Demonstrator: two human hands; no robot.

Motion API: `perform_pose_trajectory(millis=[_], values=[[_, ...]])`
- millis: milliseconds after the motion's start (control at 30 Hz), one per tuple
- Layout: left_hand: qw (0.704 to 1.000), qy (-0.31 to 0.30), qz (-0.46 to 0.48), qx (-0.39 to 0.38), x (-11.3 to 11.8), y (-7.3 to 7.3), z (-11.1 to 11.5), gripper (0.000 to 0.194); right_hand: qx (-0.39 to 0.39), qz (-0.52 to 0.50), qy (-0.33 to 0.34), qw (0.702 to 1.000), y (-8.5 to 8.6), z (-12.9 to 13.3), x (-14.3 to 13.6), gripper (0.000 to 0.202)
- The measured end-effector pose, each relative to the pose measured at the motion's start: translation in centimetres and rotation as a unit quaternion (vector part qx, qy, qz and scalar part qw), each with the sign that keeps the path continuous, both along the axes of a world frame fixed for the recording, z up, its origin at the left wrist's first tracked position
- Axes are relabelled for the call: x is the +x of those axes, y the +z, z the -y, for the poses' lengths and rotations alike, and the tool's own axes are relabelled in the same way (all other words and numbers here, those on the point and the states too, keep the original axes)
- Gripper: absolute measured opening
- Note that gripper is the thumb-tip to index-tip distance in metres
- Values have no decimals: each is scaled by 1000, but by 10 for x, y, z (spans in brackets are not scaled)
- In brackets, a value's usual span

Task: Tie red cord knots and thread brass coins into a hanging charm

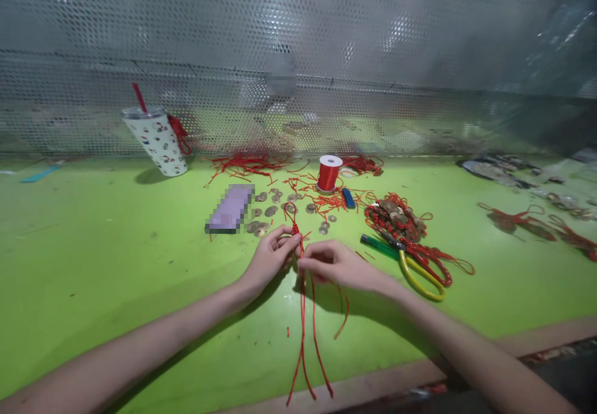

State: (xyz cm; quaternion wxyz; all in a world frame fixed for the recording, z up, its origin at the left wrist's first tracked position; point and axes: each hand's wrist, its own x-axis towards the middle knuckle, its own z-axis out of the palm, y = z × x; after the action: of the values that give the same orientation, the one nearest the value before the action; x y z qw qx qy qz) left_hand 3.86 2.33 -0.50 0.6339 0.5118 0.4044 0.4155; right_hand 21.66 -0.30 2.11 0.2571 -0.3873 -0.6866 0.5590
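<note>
A red knotted cord [295,230] with a loop at its top is pinched between the fingertips of my left hand [275,251]. Close beside it, my right hand [333,263] has thumb and forefinger pressed together on a red strand of the same cord, just below the knot. Several loose cord ends hang down toward the table's front edge. Round brass-coloured coins [270,211] lie scattered just beyond my hands. To the right rest scissors [422,277] with one yellow and one red handle, next to a green lighter [380,246].
A spool of red cord [329,174] stands behind the coins amid red offcuts [247,164]. A blue lighter [348,197] lies beside it. Right is a pile of corded coins [396,218]; left are a blurred phone [231,207] and a tumbler [156,140]. Perforated metal mesh [209,78] closes the back.
</note>
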Motion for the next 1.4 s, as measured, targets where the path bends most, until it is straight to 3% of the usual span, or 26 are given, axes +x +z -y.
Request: perform_pose_trajectory(millis=[200, 300, 367, 467, 533, 700, 833, 967, 1100, 1400], values=[[999, 4, 29, -32, 0, 0, -2, 39, 104, 81, 75, 988, -1, 19, -15, 27], [999, 11, 28, -29, -2, -1, -2, 39, 122, 72, 93, 986, 0, 18, -15, 34], [999, 2, 28, -24, -2, -2, -2, 40, 132, 47, 15, 990, 0, 13, -12, 37], [1000, -17, 18, -19, 0, 0, 0, 40, 157, -4, -170, 973, -4, 4, -9, 28], [1000, -21, 13, -16, 1, 1, 2, 40, 142, -35, -215, 966, -7, -1, -8, 22], [999, -30, 14, 14, 1, 1, 5, 33, -2, -102, -153, 983, -14, -1, -12, 28], [996, 5, -24, 85, -2, 0, 5, 21, -50, -116, -128, 984, -16, 0, -15, 33], [987, 52, -74, 134, -4, 1, 5, 16, -1, -74, -142, 987, -18, 1, -16, 30], [980, 60, -101, 162, -5, 3, 4, 14, 51, -56, -159, 984, -21, 1, -17, 29], [976, 64, -122, 169, -9, 9, 2, 19, 41, -78, -203, 975, -23, -2, -16, 32]])
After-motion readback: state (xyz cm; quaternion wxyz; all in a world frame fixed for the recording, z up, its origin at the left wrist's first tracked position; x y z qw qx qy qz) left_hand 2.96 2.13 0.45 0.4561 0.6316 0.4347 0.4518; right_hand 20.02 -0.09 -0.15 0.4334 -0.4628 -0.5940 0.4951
